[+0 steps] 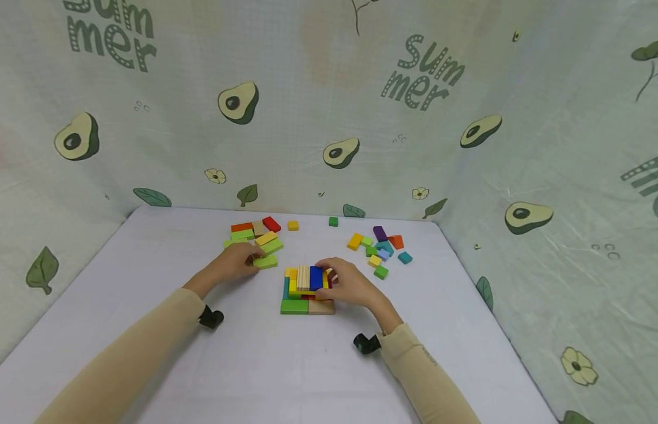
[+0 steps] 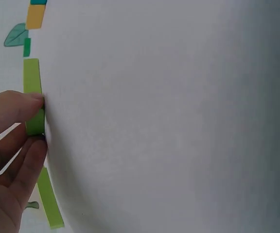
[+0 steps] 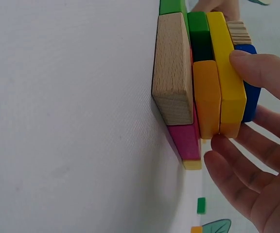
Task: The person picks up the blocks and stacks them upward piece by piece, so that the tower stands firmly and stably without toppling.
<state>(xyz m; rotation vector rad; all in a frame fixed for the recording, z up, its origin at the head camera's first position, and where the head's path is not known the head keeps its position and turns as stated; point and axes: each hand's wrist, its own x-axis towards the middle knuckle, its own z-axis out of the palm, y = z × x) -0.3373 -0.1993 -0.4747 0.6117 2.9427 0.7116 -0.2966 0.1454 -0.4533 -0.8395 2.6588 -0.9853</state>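
My left hand (image 1: 237, 263) pinches the near end of a light green block (image 1: 267, 262) lying on the table. In the left wrist view its thumb (image 2: 28, 103) rests on that block's side, and the other fingers curl at its end. A layered stack of coloured blocks stands in front, with a green block (image 1: 294, 307) and a bare wooden block (image 3: 171, 68) at its base. My right hand (image 1: 352, 284) holds a blue block (image 1: 316, 278) on top between thumb and fingers. Beside the blue block are thin wooden pieces (image 1: 303, 278); a yellow block (image 3: 227, 73) lies beneath.
Behind the left hand lies a group of loose blocks, among them a red block (image 1: 271, 224) and an orange-red block (image 1: 241, 227). Mixed small blocks, including a purple block (image 1: 380, 234), are scattered at the right. A printed curtain (image 1: 286, 106) rises behind the white table (image 1: 244, 377).
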